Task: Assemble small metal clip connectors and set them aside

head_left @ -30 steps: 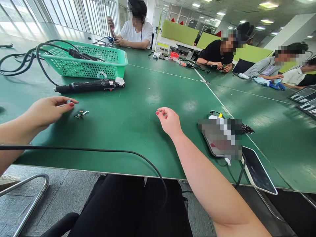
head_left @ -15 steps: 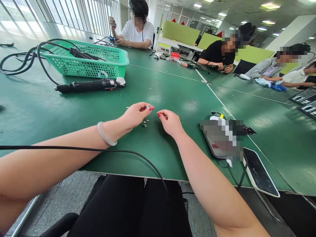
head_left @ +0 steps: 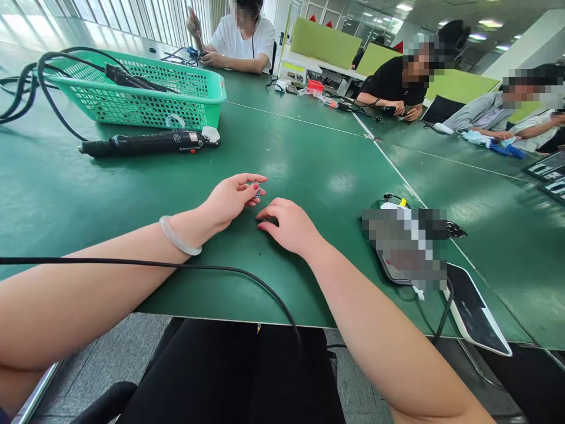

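My left hand [head_left: 233, 200] is above the green table [head_left: 304, 159], thumb pressed toward the fingers around a small pale-blue and white piece [head_left: 258, 189]. Its exact kind is too small to make out. Close by on the right, my right hand [head_left: 289, 224] is lowered to the tabletop with thumb and forefinger apart. Between those fingertips lie tiny metallic parts [head_left: 265, 219], partly hidden by the hand.
A green plastic basket [head_left: 145, 106] holding a black cabled tool stands at the left. Before it lies a black electric screwdriver [head_left: 145, 143]. To the right are a blurred-out device [head_left: 401, 247] and a white-edged phone [head_left: 479, 312]. A black cable [head_left: 212, 268] crosses my left forearm. Co-workers sit opposite.
My right hand has come down and left onto the tiny parts on the table. My left hand has shifted slightly left, and the piece in it shows more. The camera view has tilted a little.
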Motion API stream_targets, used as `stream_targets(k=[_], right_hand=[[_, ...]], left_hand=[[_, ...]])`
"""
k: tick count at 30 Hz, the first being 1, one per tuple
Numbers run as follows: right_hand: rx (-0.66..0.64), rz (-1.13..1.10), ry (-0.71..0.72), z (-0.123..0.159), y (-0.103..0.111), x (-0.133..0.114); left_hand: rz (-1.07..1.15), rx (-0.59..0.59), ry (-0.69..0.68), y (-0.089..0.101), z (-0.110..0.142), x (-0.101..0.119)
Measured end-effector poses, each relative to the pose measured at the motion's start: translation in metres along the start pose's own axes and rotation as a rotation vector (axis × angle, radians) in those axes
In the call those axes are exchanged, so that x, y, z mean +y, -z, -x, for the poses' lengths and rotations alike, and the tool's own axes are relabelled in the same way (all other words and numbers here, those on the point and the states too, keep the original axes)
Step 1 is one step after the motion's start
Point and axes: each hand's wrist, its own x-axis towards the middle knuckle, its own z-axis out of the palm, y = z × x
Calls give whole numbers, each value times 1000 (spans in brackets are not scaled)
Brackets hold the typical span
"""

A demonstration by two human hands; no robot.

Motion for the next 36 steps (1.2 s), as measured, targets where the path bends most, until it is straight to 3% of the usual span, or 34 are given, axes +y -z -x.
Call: stream_targets(k=[4,9,12,15,19,36], right_hand=[[63,31,-3,-3,-2,1],[258,-502,-169,0,9,5],[236,-802,-222,-1,12,6],[184,-922,-243,-2,10,6],[197,-936,-286,-2,7,7],[340,-681,-272,-2,4,11]], left_hand=[[27,-8,37,3,-1,-1],[1,-163,24,3,2,-2],[-44,-261,1,0,4,-4],[-42,-346,-24,-1,5,-4],[3,-388,-24,-2,6,-1],[4,-341,34,0,8,2]])
